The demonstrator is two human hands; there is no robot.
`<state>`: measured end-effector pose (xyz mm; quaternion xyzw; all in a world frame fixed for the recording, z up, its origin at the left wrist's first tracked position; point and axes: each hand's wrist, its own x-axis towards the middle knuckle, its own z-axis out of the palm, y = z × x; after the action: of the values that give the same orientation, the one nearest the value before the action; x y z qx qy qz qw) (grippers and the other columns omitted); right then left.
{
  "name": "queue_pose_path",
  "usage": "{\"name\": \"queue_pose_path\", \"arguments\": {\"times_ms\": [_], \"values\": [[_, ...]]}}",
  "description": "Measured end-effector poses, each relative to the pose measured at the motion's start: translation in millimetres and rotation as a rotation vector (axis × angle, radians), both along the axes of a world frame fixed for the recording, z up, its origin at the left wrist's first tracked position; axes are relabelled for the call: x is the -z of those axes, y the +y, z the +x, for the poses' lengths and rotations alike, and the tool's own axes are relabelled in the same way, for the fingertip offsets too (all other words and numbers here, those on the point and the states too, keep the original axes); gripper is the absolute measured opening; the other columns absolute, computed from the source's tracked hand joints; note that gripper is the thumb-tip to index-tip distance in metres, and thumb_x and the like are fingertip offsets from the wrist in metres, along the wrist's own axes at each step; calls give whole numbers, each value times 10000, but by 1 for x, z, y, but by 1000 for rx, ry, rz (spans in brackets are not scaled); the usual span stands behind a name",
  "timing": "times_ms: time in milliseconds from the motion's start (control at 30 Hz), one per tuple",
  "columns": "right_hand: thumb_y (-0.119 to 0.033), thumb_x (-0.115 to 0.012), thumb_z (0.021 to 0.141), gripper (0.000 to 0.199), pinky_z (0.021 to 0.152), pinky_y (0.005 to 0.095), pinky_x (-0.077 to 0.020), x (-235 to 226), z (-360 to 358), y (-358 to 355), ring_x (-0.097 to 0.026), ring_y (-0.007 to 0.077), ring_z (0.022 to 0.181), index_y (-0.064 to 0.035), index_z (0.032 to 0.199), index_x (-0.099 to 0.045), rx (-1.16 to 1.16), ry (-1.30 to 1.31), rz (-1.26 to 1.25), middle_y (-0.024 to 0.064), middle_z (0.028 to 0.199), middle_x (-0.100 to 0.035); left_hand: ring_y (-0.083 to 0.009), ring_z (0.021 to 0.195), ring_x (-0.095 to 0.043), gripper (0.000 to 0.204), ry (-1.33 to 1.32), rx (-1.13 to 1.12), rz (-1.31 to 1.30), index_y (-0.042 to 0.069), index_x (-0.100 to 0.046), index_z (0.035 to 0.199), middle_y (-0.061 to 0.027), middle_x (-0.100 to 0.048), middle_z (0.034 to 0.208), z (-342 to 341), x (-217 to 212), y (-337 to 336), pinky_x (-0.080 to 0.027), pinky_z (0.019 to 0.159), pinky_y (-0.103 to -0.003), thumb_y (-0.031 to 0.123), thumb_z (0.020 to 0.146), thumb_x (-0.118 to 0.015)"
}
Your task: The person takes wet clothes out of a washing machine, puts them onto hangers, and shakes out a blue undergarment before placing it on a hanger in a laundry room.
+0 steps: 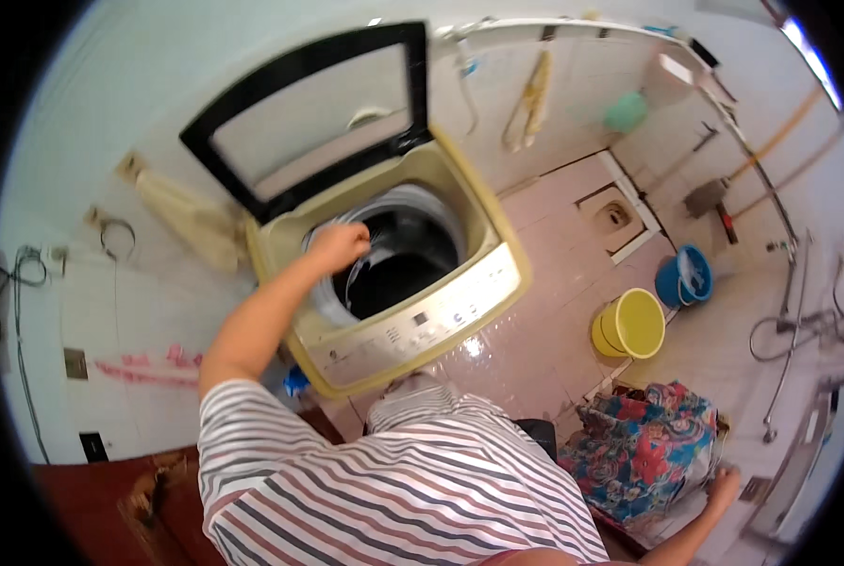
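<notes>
My left hand (340,248) reaches over the open tub of a top-loading washing machine (412,321). Its fingers are closed, and I cannot make out what they hold, if anything. Below it, the grey drum (441,212) has a dark inside whose contents are hard to tell. Far to the right, my right hand (724,488) is closed at the edge of a blue and red floral cloth (643,443), which bulges and hangs in folds. What lies under or inside that cloth is hidden.
The machine's black-framed lid (309,80) stands raised. A yellow bucket (634,324) and a blue bucket (683,275) stand on the wet-looking tiled floor, near a squat toilet (615,217). Lower left is a reddish-brown wooden surface (73,505). A shower hose (780,377) hangs on the right wall.
</notes>
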<state>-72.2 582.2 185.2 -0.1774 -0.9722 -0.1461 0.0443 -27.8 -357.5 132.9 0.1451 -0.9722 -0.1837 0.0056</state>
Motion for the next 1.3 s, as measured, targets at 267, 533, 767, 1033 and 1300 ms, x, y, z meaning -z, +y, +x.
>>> {"name": "queue_pose_path", "arguments": {"times_ms": [267,533,767,1033,1300], "values": [[-152,-514,814,180,394,304,-442,72,-40,-216,-568,190,458,-15,788,-628,-306,-384,-416,113,618,-600,-297,972,-578,313,-540,-17,212,126,-649,953,-123,-625,993,-49,197,-90,-462,822,-390,307,697,-660],[-131,-576,795,137,469,258,-455,108,5,-366,-586,140,535,-13,833,-635,285,-808,-729,53,657,-607,-368,1108,-481,523,-1023,125,323,121,-482,1234,-152,-504,1220,-74,412,-66,-394,923,-505,235,748,-637],[-135,-585,804,167,559,273,-485,128,11,-412,-610,145,615,17,867,-614,409,-951,-691,89,695,-623,-358,1204,-359,699,-1237,57,-86,133,-348,1325,-129,-324,1356,18,559,-33,-283,929,-626,359,736,-648],[-79,-569,829,139,536,242,-459,142,-1,-450,-580,99,609,7,935,-592,336,-940,-865,65,685,-613,-354,1041,-476,457,-1189,169,-9,69,-498,1147,-159,-483,1141,36,584,-42,-383,840,-515,316,771,-583],[-132,-559,820,142,529,276,-464,160,16,-446,-571,129,580,-23,896,-607,88,-1021,-944,85,692,-618,-372,997,-531,379,-676,43,575,-52,-574,1004,-229,-581,1028,-91,415,-77,-413,852,-408,262,798,-524]]}}
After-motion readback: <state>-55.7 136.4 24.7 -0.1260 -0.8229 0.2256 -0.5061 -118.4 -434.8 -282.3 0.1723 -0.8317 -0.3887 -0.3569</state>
